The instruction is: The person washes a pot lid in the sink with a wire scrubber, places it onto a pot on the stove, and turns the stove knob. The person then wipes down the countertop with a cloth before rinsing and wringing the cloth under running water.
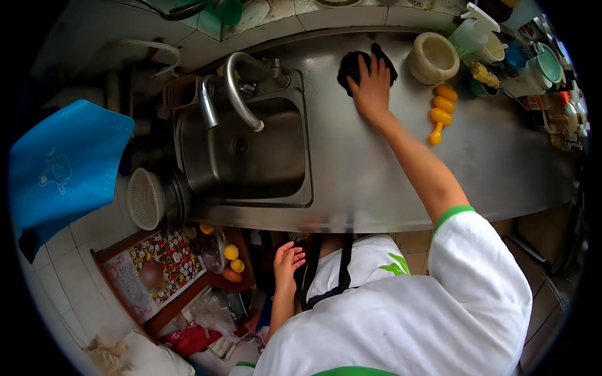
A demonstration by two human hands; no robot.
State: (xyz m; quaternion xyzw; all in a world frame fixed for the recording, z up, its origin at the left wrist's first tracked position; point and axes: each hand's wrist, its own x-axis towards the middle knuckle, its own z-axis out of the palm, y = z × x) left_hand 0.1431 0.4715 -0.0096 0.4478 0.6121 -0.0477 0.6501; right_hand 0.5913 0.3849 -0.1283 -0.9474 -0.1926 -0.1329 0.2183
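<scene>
Black cloth (346, 70): lay bunched on the steel counter (354, 169), right of the sink (263, 172) and toward the back edge. Covered it partly with the right hand (374, 89), palm down, fingers extended and slightly parted (could not tell about any pinch on the folds beneath). Held the left hand (288, 263) below the counter's front edge, near the waist, fingers loosely bent around nothing. Saw a thick-walled pale bowl (418, 62) just beside the cloth, and an orange lobed object (441, 116) lying in front of that bowl. Noticed a spray bottle (469, 36) farther right, near other crowded containers. Found a curved faucet (232, 78) reaching over the sink, and a white basket (145, 199) near its left front corner. Made out yellow fruit (231, 252) on a low wooden table (119, 241), below counter height.
</scene>
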